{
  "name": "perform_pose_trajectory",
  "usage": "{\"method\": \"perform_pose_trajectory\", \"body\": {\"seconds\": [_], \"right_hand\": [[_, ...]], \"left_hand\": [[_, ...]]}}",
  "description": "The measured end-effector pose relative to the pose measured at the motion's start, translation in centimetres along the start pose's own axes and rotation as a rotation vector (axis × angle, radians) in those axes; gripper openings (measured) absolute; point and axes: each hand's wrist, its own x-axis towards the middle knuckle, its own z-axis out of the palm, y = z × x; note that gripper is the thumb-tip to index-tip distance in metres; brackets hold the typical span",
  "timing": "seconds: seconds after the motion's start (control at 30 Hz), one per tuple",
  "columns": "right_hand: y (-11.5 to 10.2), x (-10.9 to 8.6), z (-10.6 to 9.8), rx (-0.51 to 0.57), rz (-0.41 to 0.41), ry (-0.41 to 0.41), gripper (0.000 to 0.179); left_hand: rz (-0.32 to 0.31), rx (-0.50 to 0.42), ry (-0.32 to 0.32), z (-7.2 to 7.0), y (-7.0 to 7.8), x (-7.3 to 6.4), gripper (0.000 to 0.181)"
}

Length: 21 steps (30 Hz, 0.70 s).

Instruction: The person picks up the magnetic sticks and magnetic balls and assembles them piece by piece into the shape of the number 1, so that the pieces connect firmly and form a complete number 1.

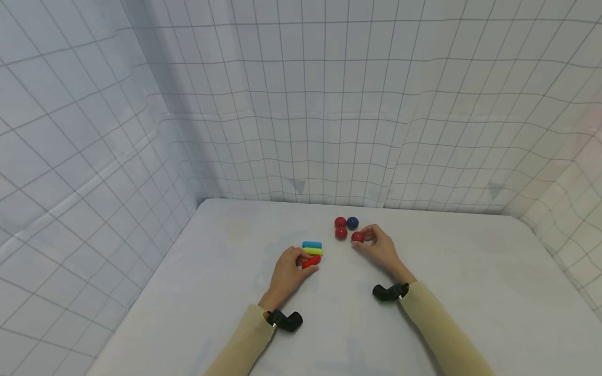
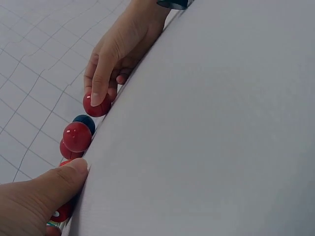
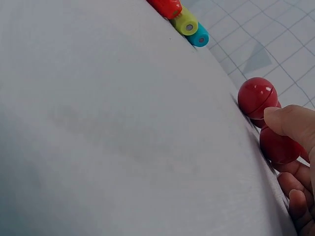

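Note:
My left hand (image 1: 286,272) pinches a short red marker-like stick (image 1: 311,261) between thumb and fingers. Just beyond it lie a yellow-green stick (image 1: 312,251) and a blue stick (image 1: 312,244), side by side on the white table. To the right, my right hand (image 1: 382,251) holds a glossy red ball (image 1: 357,237) by thumb and fingertips, at the table surface. A seam runs round another red ball (image 3: 257,98) in the right wrist view. Two red balls (image 1: 340,233) and a dark blue ball (image 1: 352,223) sit close together beside the held one.
The white table (image 1: 197,292) ends at a back edge behind the balls. White cloth with a dark grid (image 1: 320,104) hangs behind and at both sides. Each wrist carries a black camera mount (image 1: 289,320).

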Motion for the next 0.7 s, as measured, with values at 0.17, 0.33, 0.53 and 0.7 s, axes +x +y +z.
{"method": "perform_pose_trajectory", "body": {"seconds": [0.17,0.33,0.53,0.7], "right_hand": [[0.0,-0.2,0.0,0.016,-0.005,0.002,0.038],[0.3,-0.1,0.0,0.016,-0.011,0.007,0.038],[0.3,-0.1,0.1,0.026,-0.018,0.009,0.039],[0.3,-0.1,0.1,0.028,-0.01,0.006,0.039]], "left_hand": [[0.014,0.029,0.011,0.4,0.4,-0.1,0.026],[0.017,0.045,0.006,1.0,0.9,-0.1,0.026],[0.037,0.026,-0.014,1.7,2.0,-0.3,0.025],[0.033,-0.013,-0.031,2.2,2.9,-0.3,0.024]]}}
